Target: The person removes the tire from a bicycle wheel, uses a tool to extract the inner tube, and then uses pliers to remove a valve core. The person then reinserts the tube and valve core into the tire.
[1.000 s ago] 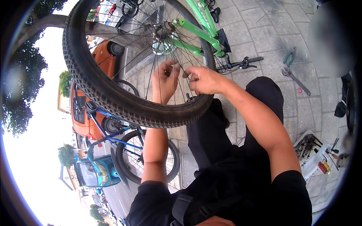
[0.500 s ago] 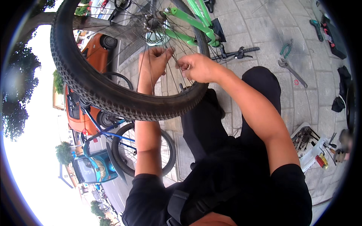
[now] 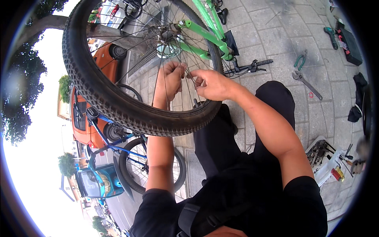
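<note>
A bicycle wheel with a knobby black tyre (image 3: 150, 124) stands raised in front of me, its hub (image 3: 166, 33) held in a light green fork (image 3: 207, 34). Both of my hands are among the spokes, inside the lower part of the rim. My left hand (image 3: 172, 79) is closed in a pinch on a thin spoke. Close beside it, my right hand (image 3: 213, 85) has its thumb and bent fingers around a neighbouring spoke. The fingertips of the two hands nearly meet. Whether they also hold something small is hidden.
On the paving to the right lie green-handled pliers (image 3: 300, 60), an adjustable wrench (image 3: 307, 84), a drill-shaped tool (image 3: 331, 37) and a black toolbox (image 3: 349, 46). Loose tools fill a tray (image 3: 321, 152) at lower right. A blue bicycle (image 3: 126, 149) stands left, near an orange car (image 3: 82, 132).
The whole view has shifted, so the wheel and ground appear slightly lower. My hands stay at the spokes; my right index finger now reaches straighter toward my left hand.
</note>
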`<control>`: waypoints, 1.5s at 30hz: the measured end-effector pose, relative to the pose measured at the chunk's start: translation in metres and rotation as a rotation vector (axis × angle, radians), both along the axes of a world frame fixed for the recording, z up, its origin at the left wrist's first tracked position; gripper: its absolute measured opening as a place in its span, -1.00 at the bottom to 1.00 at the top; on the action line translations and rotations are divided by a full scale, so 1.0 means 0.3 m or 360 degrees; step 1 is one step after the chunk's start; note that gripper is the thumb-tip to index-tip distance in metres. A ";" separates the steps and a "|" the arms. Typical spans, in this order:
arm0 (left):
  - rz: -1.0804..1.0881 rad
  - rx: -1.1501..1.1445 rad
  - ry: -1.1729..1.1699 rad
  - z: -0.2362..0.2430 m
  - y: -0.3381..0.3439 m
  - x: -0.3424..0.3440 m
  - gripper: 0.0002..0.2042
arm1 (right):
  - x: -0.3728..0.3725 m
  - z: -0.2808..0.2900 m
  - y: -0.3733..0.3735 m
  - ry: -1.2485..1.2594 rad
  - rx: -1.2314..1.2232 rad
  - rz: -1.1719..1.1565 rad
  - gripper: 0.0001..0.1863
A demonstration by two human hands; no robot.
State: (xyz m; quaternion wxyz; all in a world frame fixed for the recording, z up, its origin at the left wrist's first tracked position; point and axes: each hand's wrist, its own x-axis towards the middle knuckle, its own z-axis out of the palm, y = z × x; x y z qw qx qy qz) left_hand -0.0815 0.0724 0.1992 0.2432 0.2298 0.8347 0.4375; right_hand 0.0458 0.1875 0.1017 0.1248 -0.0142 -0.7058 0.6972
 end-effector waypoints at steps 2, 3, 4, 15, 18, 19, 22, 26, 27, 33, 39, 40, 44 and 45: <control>0.0007 0.0013 0.0003 -0.004 -0.010 -0.001 -0.76 | 0.006 0.007 -0.008 -0.0002 -0.0172 0.0017 -0.47; 0.0007 0.0021 0.0007 -0.003 -0.012 -0.001 -0.77 | 0.004 0.007 -0.013 0.0032 -0.0174 -0.0058 -0.49; 0.0001 0.0025 0.0005 -0.003 -0.013 -0.001 -0.77 | -0.003 0.002 -0.021 0.0065 -0.0176 -0.0132 -0.51; -0.0073 0.0219 0.0111 -0.018 -0.022 0.021 -0.76 | -0.056 -0.077 -0.038 0.0060 -0.0244 -0.0291 -0.66; -0.0326 0.0433 0.0261 -0.096 -0.046 -0.013 -0.76 | -0.045 -0.069 -0.029 -0.0015 -0.0207 -0.0277 -0.67; -0.0272 0.0559 0.0163 -0.107 -0.041 -0.004 -0.76 | -0.044 -0.067 -0.023 -0.0036 -0.0194 -0.0279 -0.67; -0.0163 0.0862 -0.0074 -0.142 -0.030 0.030 -0.77 | -0.043 -0.074 -0.017 -0.0063 -0.0149 -0.0298 -0.68; -0.0202 0.1008 -0.0385 -0.136 -0.035 0.021 -0.76 | -0.044 -0.082 -0.011 -0.0058 -0.0137 -0.0293 -0.68; -0.0173 0.1028 -0.0411 -0.138 -0.036 0.029 -0.76 | -0.045 -0.081 -0.009 -0.0064 -0.0133 -0.0287 -0.67; -0.0136 0.1050 -0.0187 -0.164 -0.030 0.043 -0.79 | -0.051 -0.097 -0.002 -0.0057 -0.0114 -0.0286 -0.67; -0.0082 0.1268 -0.0491 -0.170 -0.024 0.047 -0.81 | -0.045 -0.094 -0.003 0.0002 -0.0051 -0.0338 -0.74; -0.0068 0.1255 -0.0491 -0.169 -0.022 0.048 -0.82 | -0.041 -0.092 -0.001 0.0002 -0.0052 -0.0330 -0.74; -0.0127 0.1280 -0.0843 -0.160 -0.055 0.014 -0.84 | -0.042 -0.098 0.004 0.0002 0.0025 -0.0395 -0.74; -0.0122 0.1273 -0.0854 -0.157 -0.053 0.015 -0.83 | -0.044 -0.101 0.004 0.0000 0.0016 -0.0390 -0.73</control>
